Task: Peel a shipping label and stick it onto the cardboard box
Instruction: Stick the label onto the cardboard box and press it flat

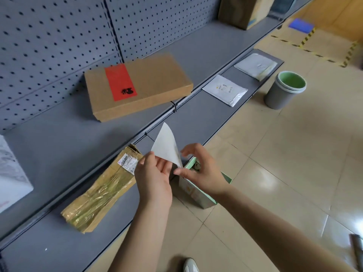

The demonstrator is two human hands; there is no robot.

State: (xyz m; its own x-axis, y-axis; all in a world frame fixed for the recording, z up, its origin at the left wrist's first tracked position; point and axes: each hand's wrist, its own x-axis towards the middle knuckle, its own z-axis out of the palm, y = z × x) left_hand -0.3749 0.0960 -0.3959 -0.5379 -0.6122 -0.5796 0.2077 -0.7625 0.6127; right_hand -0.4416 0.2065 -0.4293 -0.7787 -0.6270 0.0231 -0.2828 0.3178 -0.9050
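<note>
Brown cardboard box (137,85) lay flat on the grey shelf (59,146), up and left of both hands. Left hand (155,173) pinched the white label sheet (167,148) at its lower edge; right hand (200,169) gripped its bottom corner between thumb and fingertips.
</note>
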